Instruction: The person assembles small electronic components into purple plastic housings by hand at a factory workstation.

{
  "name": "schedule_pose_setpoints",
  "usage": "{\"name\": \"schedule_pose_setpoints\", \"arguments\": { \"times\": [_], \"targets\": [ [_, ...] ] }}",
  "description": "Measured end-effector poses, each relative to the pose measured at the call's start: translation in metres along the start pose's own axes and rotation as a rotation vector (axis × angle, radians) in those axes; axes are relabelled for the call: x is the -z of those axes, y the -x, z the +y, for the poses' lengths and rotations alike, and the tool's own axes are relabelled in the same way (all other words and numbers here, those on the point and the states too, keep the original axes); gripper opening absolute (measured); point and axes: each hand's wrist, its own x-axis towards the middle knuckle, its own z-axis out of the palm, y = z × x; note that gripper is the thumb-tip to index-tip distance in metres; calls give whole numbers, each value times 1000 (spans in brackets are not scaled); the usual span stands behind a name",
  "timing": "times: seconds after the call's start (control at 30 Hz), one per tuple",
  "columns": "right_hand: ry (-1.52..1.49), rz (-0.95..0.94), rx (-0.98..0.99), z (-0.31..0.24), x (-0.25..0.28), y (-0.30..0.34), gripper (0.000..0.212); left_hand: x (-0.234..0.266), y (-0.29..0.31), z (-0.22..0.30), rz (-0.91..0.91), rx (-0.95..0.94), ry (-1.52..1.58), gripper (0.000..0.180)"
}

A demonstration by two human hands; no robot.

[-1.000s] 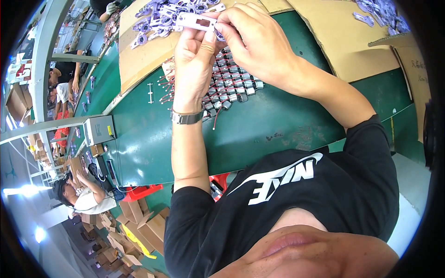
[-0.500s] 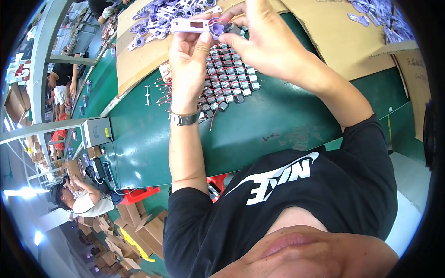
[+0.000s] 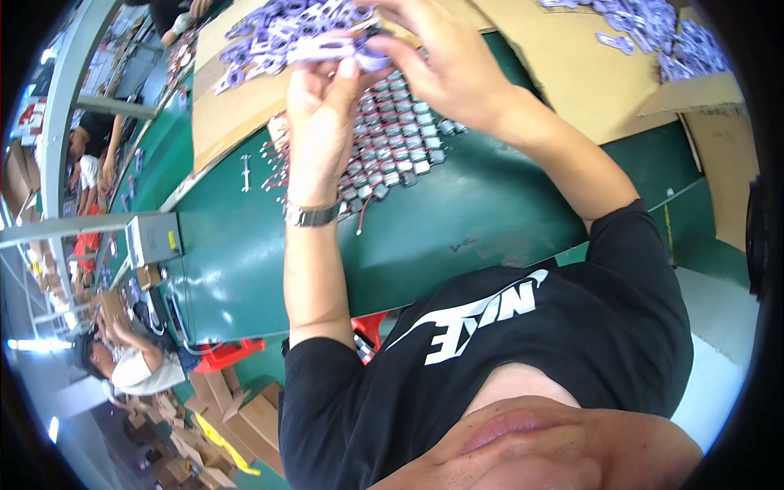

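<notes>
Over the far side of the table, my left hand holds up a lilac plastic housing, a long flat shell with a ring at its right end. Its thumb presses near the ring, the fingers underneath. My right hand closes on that end, thumb and fingers around a small dark motor; blur and the fingers hide how the motor sits in the ring. Below both hands, rows of small silver motors with red wires lie close together on the green table.
Cardboard at the far left bears a heap of lilac housings. More housings lie on cardboard at the far right, beside a carton. A grey box stands at the left edge; co-workers sit beyond it.
The housing has tilted, turning its flat face away, and both hands have shifted slightly left with the view. My right hand's fingers have moved up and closer over the ring end.
</notes>
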Motion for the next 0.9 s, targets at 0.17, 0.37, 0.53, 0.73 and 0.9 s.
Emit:
{"name": "schedule_pose_setpoints", "arguments": {
  "times": [0.17, 0.37, 0.53, 0.73, 0.9],
  "targets": [
    [-62, -87, -64, 27, -9, 21, 14, -5, 6, -6, 84, 38, -48, 32],
    [6, -296, -111, 22, 12, 14, 20, -14, 11, -1, 118, 99, -210, 35],
    [-24, -482, -208, 23, 33, 3, 22, -11, 10, 8, 36, 120, -242, 32],
    [210, -583, -118, 11, 37, 4, 19, -15, 13, 14, -17, 139, -312, 30],
    [212, -465, -42, 13, 45, 1, 14, -16, 13, 13, -20, 170, -280, 29]
  ]
}}
